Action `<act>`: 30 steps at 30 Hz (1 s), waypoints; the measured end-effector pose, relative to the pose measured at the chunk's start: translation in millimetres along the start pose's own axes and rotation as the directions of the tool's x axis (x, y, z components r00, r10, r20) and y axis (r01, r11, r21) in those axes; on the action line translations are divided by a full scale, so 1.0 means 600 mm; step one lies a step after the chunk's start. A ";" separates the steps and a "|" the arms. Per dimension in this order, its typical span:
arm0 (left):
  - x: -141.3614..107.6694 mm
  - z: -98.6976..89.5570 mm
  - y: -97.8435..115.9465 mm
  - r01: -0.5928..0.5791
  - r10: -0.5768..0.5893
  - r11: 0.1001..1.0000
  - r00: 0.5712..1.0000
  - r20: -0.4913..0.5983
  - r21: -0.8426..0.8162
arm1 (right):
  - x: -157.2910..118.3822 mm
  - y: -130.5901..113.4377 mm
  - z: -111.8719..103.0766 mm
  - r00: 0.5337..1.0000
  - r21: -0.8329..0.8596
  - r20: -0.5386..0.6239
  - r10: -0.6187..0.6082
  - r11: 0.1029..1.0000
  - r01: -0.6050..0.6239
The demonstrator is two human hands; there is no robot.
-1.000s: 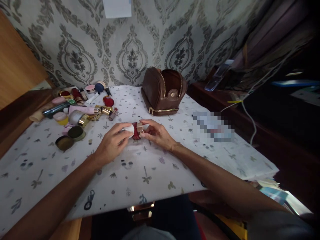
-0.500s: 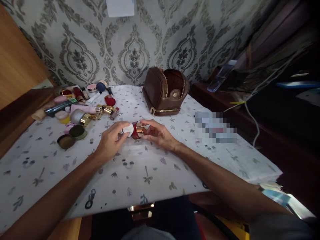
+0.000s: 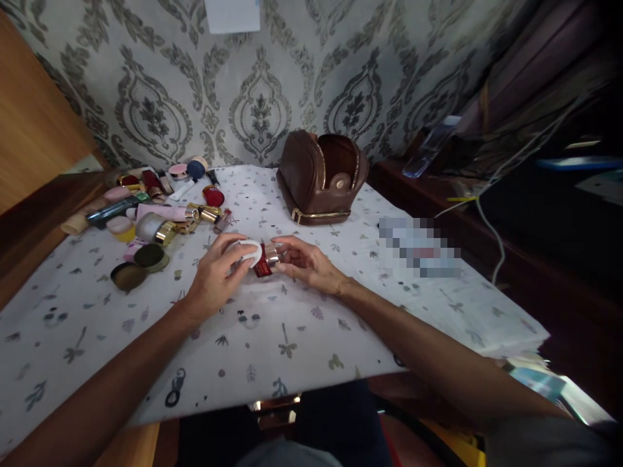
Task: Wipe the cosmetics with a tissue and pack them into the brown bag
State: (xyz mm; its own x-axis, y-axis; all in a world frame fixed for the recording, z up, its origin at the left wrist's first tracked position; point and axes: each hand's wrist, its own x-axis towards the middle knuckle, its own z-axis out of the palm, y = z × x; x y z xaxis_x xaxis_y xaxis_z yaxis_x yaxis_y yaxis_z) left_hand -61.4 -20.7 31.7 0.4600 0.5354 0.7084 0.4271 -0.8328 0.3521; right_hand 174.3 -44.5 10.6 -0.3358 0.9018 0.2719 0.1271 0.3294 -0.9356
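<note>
1. The left hand [image 3: 219, 269] pinches a white pad [image 3: 251, 251] against the red bottle [image 3: 263, 262].
2. The right hand [image 3: 311, 264] grips the bottle's shiny cap [image 3: 272, 255], holding it sideways over the bench [image 3: 335, 331].
3. The step looks like wiping; another stroke would call for turning the bottle under light pad pressure.
4. Beyond stands an unzipped brown bag [image 3: 311, 178].

No text legible. Red bottle [image 3: 263, 264], near centre toward 8 o'clock: pale lettering on side, too small to read. Pixelated patch [image 3: 421, 248], 3 o'clock: unreadable. Paper [image 3: 233, 16], 11 o'clock: print can't be made out. Cosmetics [image 3: 152, 228], 9 o'clock: too small.
</note>
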 end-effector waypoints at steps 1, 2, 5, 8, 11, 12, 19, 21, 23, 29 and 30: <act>-0.001 0.001 0.000 0.003 -0.003 1.000 1.000 -0.009 0.013 | 0.000 -0.002 0.000 1.000 -0.015 -0.008 -0.001 1.000 0.001; -0.001 0.001 0.001 0.004 -0.003 1.000 1.000 -0.015 0.021 | -0.001 -0.003 0.001 1.000 -0.030 -0.015 -0.002 1.000 0.002; 0.001 0.001 0.004 -0.008 0.008 1.000 1.000 -0.014 0.012 | 0.000 0.000 0.001 1.000 -0.059 -0.025 -0.006 0.998 0.005; 0.003 0.001 0.005 -0.048 0.047 0.999 0.999 -0.009 -0.017 | 0.001 0.005 0.001 0.999 -0.082 -0.025 -0.025 0.996 0.023; 0.005 0.001 0.004 -0.089 0.088 0.996 0.996 -0.017 -0.028 | 0.002 0.004 0.000 0.997 -0.084 -0.013 -0.075 0.994 0.074; 0.005 0.001 0.004 -0.097 0.097 0.995 0.995 -0.020 -0.028 | 0.002 0.002 0.000 0.996 -0.082 -0.008 -0.090 0.993 0.089; 0.004 0.000 0.006 -0.149 0.150 0.988 0.989 0.014 -0.042 | 0.003 0.003 0.002 0.995 -0.031 -0.008 -0.095 0.995 0.094; 0.003 0.001 0.007 -0.157 0.158 0.987 0.987 0.019 -0.038 | 0.004 0.008 0.001 0.995 -0.013 -0.010 -0.100 0.995 0.100; 0.002 0.001 0.007 -0.155 0.155 0.988 0.988 0.023 -0.029 | 0.004 0.013 0.000 0.993 -0.019 -0.001 -0.115 0.993 0.115; 0.001 0.002 0.006 -0.152 0.151 0.988 0.988 0.031 0.010 | 0.005 0.018 -0.002 0.991 -0.032 0.002 -0.135 0.990 0.135; 0.001 0.002 0.006 -0.151 0.151 0.988 0.988 0.032 0.009 | 0.005 0.018 -0.002 0.992 -0.023 0.001 -0.123 0.992 0.123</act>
State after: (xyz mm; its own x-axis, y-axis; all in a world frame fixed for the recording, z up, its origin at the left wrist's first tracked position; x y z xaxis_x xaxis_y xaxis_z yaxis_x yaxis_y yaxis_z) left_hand -58.8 -23.6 32.8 0.5438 0.4078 0.7335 0.3597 -0.9029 0.2353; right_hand 175.7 -37.9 1.4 -0.3497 0.8541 0.3851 0.1063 0.4446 -0.8894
